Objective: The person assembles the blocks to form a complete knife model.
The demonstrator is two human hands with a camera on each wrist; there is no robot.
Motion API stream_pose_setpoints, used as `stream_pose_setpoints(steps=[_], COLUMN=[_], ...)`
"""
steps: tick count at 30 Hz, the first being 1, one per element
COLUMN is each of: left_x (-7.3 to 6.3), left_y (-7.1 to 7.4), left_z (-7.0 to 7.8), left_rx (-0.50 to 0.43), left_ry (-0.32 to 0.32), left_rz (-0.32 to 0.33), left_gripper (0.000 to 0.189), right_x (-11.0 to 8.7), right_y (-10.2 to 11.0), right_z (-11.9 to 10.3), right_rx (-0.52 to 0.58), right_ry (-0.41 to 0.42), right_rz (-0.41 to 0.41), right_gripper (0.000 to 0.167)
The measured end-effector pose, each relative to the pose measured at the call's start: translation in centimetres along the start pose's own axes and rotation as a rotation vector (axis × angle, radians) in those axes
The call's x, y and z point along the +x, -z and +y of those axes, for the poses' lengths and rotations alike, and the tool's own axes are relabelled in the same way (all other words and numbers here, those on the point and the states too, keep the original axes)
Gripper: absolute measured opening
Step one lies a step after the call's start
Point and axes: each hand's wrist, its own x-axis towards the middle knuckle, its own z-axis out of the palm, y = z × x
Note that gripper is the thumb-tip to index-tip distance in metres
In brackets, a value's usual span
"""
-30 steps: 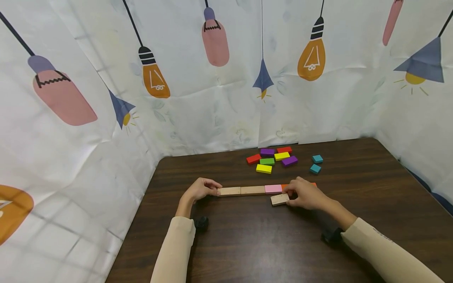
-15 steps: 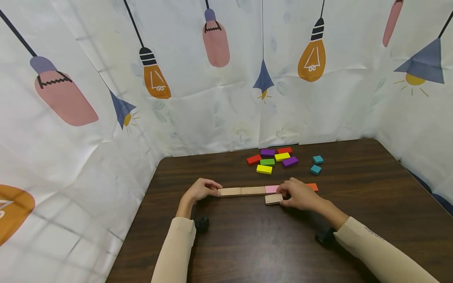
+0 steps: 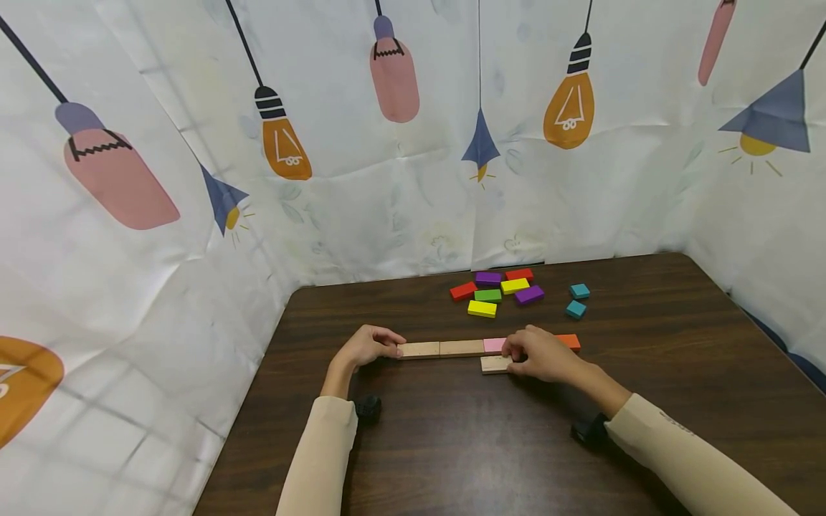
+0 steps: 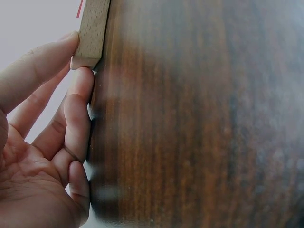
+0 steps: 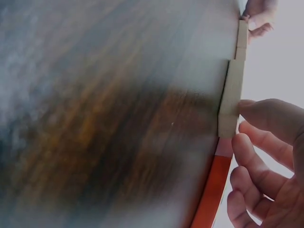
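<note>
A row of blocks lies across the table: a plain wooden block (image 3: 418, 350) at the left end, a second wooden block (image 3: 461, 348), a pink block (image 3: 493, 345), then orange (image 3: 569, 342). My left hand (image 3: 366, 345) holds the row's left end, thumb on the block (image 4: 92, 35) and a fingertip against its end face in the left wrist view. With thumb and fingers my right hand (image 3: 542, 355) grips the right end of another wooden block (image 3: 493, 365), which lies flat along the row's near side, in front of the pink one. That hand hides part of the row.
Behind the row lie loose coloured blocks: red (image 3: 462, 291), green (image 3: 487, 295), yellow (image 3: 482, 308) and purple (image 3: 529, 294) among them. Two small teal blocks (image 3: 576, 309) sit farther right. A printed cloth (image 3: 400, 201) hangs behind the dark wooden table (image 3: 452, 444).
My right hand has slid the loose wooden block leftward along the row and turned it nearly parallel to it; more of the orange end shows. My left hand has stayed in place.
</note>
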Motion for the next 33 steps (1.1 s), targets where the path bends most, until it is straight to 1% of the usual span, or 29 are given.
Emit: stream_pose_setpoints(steps=[6, 21, 33], left_x=[0.0, 0.0, 0.1], left_y=[0.0, 0.0, -0.1], left_z=[0.0, 0.1, 0.1], left_rx=[0.001, 0.005, -0.001], left_ry=[-0.005, 0.007, 0.006], left_rz=[0.0, 0.003, 0.005], left_gripper=[0.018, 0.019, 0.019], right_x=[0.2, 1.6, 2.4], right_y=[-0.1, -0.9, -1.4], right_z=[-0.1, -1.2, -1.9], right_rx=[0.008, -0.018, -0.011], right_ry=[0.005, -0.002, 0.012], right_rz=[0.004, 0.001, 0.011], right_gripper=[0.013, 0.014, 0.014])
